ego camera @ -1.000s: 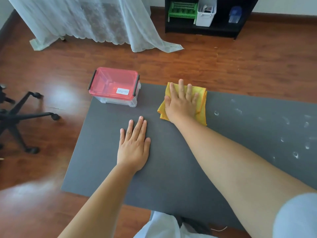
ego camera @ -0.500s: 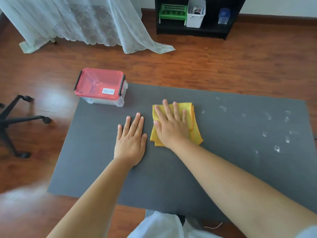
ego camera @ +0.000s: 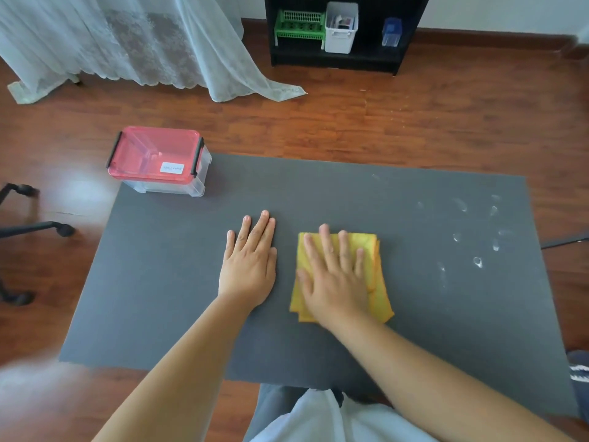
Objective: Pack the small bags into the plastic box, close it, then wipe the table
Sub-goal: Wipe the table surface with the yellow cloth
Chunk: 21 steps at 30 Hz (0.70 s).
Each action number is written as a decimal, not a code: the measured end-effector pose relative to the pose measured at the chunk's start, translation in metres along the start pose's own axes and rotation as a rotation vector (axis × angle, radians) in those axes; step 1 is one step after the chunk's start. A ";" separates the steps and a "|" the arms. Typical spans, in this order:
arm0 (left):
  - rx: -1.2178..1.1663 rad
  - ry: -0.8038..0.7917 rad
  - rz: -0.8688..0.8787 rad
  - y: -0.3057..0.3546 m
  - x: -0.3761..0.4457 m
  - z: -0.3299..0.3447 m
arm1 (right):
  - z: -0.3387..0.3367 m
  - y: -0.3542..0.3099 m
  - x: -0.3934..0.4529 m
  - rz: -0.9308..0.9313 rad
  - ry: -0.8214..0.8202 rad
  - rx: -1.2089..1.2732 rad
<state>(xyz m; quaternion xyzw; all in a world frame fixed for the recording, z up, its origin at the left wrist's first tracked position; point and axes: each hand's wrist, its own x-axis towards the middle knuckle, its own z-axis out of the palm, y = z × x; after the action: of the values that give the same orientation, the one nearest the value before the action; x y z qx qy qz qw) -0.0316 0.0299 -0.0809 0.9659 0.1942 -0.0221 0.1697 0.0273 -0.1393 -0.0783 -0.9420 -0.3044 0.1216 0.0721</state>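
Observation:
A clear plastic box [ego camera: 165,183] with a red lid clipped down stands on the far left corner of the grey table [ego camera: 318,352]. A folded yellow cloth [ego camera: 379,291] lies flat near the table's middle. My right hand [ego camera: 334,279] presses on the cloth with straight, spread fingers. My left hand [ego camera: 250,266] rests flat on the bare table just left of the cloth. Pale wet marks [ego camera: 478,240] dot the table's right side. The small bags are not visible.
An office chair base [ego camera: 19,231] stands on the wood floor at the left. A lace curtain [ego camera: 127,43] hangs at the back left. A black shelf [ego camera: 338,59] with a green basket and a white bin stands at the back.
My right hand has dragged the yellow cloth from the table's far edge back toward me. My left hand has stayed flat on the table.

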 end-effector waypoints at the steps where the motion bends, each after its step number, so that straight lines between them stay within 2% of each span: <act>1: -0.067 0.049 -0.013 -0.001 -0.002 -0.001 | 0.005 -0.014 -0.007 -0.040 -0.006 -0.005; 4: -0.271 0.219 -0.148 -0.003 -0.005 -0.006 | 0.013 -0.045 -0.003 -0.099 -0.042 -0.019; 6: -0.348 0.262 -0.222 -0.003 -0.006 -0.008 | 0.012 -0.053 0.013 -0.122 -0.071 -0.014; 8: -0.344 0.229 -0.201 -0.005 -0.007 -0.011 | 0.008 -0.048 0.029 -0.122 -0.079 -0.015; 13: -0.082 0.061 -0.030 -0.024 -0.023 -0.013 | -0.004 -0.006 0.028 -0.014 -0.051 -0.014; 16: -0.032 0.039 -0.035 -0.031 -0.036 -0.012 | 0.002 -0.001 -0.012 -0.071 -0.028 -0.031; 21: -0.022 0.049 -0.085 -0.034 -0.050 -0.009 | 0.019 -0.046 -0.052 -0.202 -0.062 -0.029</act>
<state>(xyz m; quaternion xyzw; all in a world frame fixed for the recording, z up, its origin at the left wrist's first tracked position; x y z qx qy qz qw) -0.0910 0.0444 -0.0780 0.9551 0.2396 -0.0036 0.1744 -0.0442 -0.1315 -0.0771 -0.9032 -0.4017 0.1385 0.0607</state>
